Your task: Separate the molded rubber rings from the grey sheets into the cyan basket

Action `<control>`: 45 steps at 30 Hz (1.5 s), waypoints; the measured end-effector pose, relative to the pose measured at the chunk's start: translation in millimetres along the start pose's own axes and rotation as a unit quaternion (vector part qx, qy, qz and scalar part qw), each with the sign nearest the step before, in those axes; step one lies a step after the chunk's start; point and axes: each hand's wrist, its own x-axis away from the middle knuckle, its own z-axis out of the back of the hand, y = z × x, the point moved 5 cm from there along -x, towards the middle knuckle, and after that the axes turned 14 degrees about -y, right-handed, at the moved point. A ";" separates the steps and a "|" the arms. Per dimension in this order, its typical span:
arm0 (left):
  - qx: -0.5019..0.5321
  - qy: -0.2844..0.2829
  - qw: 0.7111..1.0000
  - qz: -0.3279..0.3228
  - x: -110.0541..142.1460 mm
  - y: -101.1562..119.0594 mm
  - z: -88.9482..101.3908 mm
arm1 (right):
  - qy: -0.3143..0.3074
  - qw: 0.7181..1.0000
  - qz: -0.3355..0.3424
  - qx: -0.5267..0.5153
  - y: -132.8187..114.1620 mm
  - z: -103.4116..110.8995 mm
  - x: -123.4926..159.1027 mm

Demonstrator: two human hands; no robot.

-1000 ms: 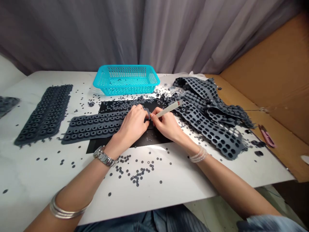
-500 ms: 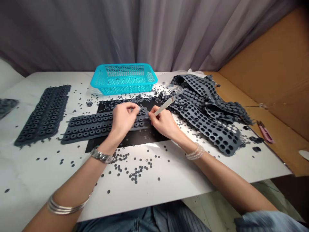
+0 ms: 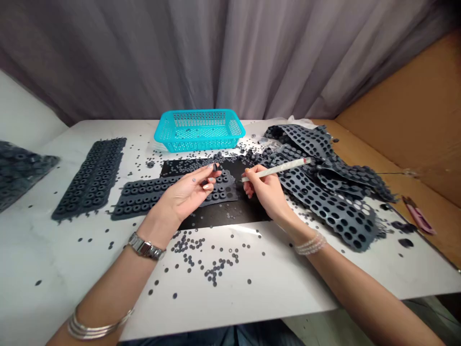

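Most rings point(image 3: 140, 189) still on strip point(image 3: 233, 194), one corner bare; L hand point(image 3: 183, 194) pinching loose pc. point(image 3: 215, 167), R hand point(image 3: 265, 188) gripping tool point(image 3: 284, 168).

Matt rubbery-looking strip point(image 3: 139, 193), smooth plastic basket point(image 3: 201, 144), shiny metal watch point(image 3: 147, 247), cloth curtain point(image 3: 180, 57)

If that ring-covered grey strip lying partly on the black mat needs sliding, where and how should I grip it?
Probably at the left end of the grey strip, coming from the person's left. That end extends past the black mat onto the white table, away from the left hand. The strip lies flat, so pinch its low margin rather than the raised rows.
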 end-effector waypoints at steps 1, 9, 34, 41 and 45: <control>0.011 0.004 1.000 0.003 -0.3 -0.6 0.6 | -0.002 1.000 0.000 -0.001 0.2 -1.2 0.4; 0.073 0.026 0.997 -0.007 4.1 -4.0 0.8 | -0.015 1.000 -0.002 -0.011 5.2 -4.7 -0.5; -0.745 -0.068 0.660 -0.064 0.7 48.9 -17.6 | -0.059 0.997 -0.003 0.053 2.0 -14.9 4.3; -0.839 -0.120 0.528 -0.049 9.9 -1.1 -20.6 | -0.102 0.983 0.006 0.152 -0.5 -23.3 8.4; -0.854 -0.106 0.505 -0.062 11.2 -3.3 -25.5 | -0.104 0.977 0.012 0.184 -6.6 -25.5 9.0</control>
